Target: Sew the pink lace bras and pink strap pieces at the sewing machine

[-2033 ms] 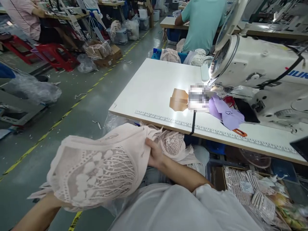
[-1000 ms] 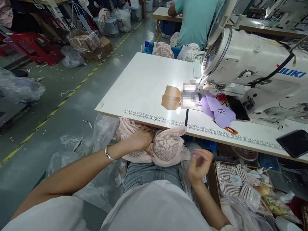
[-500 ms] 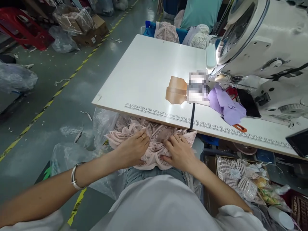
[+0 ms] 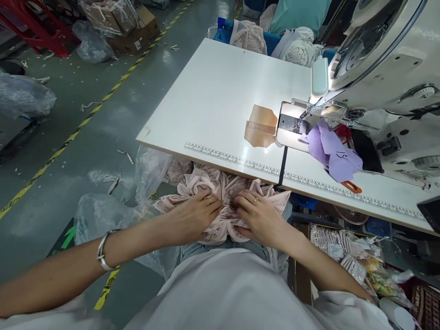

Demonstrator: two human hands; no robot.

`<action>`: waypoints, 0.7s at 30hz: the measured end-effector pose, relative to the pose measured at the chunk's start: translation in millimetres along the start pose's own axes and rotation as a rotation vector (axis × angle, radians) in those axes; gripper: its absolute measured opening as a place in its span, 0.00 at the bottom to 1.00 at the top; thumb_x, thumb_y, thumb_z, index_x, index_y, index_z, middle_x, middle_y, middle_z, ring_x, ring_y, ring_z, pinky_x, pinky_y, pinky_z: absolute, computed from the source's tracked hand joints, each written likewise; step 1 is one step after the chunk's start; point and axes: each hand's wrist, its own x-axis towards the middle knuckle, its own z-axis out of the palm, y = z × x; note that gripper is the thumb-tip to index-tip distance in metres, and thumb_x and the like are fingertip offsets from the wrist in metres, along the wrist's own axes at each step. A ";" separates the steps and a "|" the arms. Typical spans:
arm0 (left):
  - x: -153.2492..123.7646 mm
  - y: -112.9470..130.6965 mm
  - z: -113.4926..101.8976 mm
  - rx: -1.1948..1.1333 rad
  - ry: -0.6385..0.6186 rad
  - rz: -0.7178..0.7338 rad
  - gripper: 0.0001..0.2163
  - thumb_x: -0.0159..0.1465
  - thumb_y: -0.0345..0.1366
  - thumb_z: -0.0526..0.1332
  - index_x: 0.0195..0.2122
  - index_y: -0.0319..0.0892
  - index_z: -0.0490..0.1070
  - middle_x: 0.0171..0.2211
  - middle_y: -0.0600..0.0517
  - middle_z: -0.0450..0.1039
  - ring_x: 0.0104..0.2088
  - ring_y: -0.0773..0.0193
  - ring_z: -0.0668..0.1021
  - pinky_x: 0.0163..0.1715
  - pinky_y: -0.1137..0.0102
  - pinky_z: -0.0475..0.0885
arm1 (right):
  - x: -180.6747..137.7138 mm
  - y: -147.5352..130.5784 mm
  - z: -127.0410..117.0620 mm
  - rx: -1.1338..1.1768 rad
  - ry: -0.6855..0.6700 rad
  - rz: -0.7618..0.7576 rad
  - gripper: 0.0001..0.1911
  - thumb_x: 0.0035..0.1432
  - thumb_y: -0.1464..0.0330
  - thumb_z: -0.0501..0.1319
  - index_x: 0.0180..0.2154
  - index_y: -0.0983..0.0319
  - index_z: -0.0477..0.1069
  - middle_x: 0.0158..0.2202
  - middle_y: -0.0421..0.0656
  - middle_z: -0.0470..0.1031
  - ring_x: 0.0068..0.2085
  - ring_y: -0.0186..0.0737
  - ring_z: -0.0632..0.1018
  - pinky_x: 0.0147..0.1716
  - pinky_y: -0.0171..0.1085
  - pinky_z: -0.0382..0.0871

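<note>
A pile of pale pink lace bras (image 4: 227, 224) lies across my lap, just under the front edge of the sewing table. My left hand (image 4: 197, 215), with a ring on it, is curled over the left side of the pile, its fingertips sunk into the folds. On the right side, my right hand (image 4: 259, 217) grips the lace between thumb and bent fingers. The two hands are a short gap apart, with gathered lace between them. Folds of fabric hide several fingertips.
The white tabletop (image 4: 206, 101) carries a printed ruler, a brown card (image 4: 260, 126) and purple fabric pieces (image 4: 333, 151). A sewing machine (image 4: 381, 68) stands at the right. Clear plastic bags (image 4: 103, 215) lie at my left; a box of packaged goods (image 4: 340, 247) sits below the table.
My hands have drawn slightly closer together, and the lace at the left is more bunched up. The view has shifted a little, so the table and machine appear farther right.
</note>
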 end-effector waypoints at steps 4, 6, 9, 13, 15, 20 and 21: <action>10.6 -2.9 5.6 -0.015 -0.014 -0.031 0.33 0.58 0.50 0.69 0.58 0.35 0.68 0.63 0.35 0.65 0.53 0.46 0.74 0.52 0.58 0.63 | -4.8 2.9 3.0 -0.015 -0.087 0.141 0.18 0.58 0.60 0.68 0.43 0.67 0.74 0.47 0.56 0.76 0.51 0.56 0.74 0.56 0.52 0.65; 13.5 -4.9 7.7 -0.026 -0.035 -0.056 0.37 0.55 0.54 0.71 0.58 0.33 0.68 0.57 0.35 0.71 0.49 0.46 0.75 0.49 0.58 0.65 | -7.0 2.4 3.3 -0.001 -0.163 0.233 0.19 0.60 0.58 0.67 0.44 0.67 0.73 0.40 0.52 0.77 0.44 0.53 0.77 0.48 0.49 0.69; 15.6 -5.5 3.7 -0.044 -0.104 -0.115 0.35 0.52 0.55 0.71 0.53 0.32 0.71 0.44 0.39 0.77 0.41 0.48 0.77 0.43 0.59 0.67 | -5.6 0.6 -0.8 0.026 -0.222 0.329 0.25 0.59 0.55 0.67 0.49 0.67 0.70 0.40 0.51 0.78 0.42 0.53 0.79 0.43 0.46 0.69; 11.8 -8.5 -18.4 -0.011 -0.207 -0.127 0.20 0.55 0.48 0.70 0.38 0.35 0.76 0.34 0.42 0.78 0.34 0.50 0.78 0.39 0.60 0.67 | 4.7 -1.2 -15.8 0.048 -0.275 0.354 0.41 0.59 0.51 0.65 0.65 0.68 0.59 0.42 0.55 0.80 0.41 0.57 0.80 0.38 0.45 0.68; 7.8 -16.3 -31.2 0.007 -0.204 -0.128 0.18 0.55 0.46 0.70 0.37 0.35 0.76 0.33 0.43 0.78 0.33 0.51 0.79 0.39 0.60 0.67 | 13.4 -1.3 -23.4 0.083 -0.270 0.347 0.46 0.59 0.50 0.64 0.69 0.66 0.53 0.44 0.56 0.80 0.41 0.58 0.81 0.37 0.45 0.68; 13.8 -48.7 -30.9 0.044 -0.192 -0.140 0.39 0.51 0.46 0.74 0.63 0.41 0.65 0.40 0.43 0.78 0.39 0.48 0.80 0.37 0.63 0.68 | 45.0 6.9 -21.1 0.099 -0.271 0.353 0.46 0.60 0.48 0.61 0.69 0.65 0.53 0.40 0.57 0.81 0.41 0.61 0.81 0.39 0.48 0.69; 18.8 -54.2 -24.9 0.039 -0.226 -0.142 0.44 0.50 0.46 0.75 0.66 0.43 0.60 0.41 0.42 0.78 0.39 0.48 0.80 0.35 0.64 0.68 | 50.2 9.5 -17.5 0.075 -0.304 0.366 0.45 0.60 0.47 0.61 0.68 0.67 0.55 0.39 0.57 0.81 0.41 0.62 0.81 0.39 0.48 0.69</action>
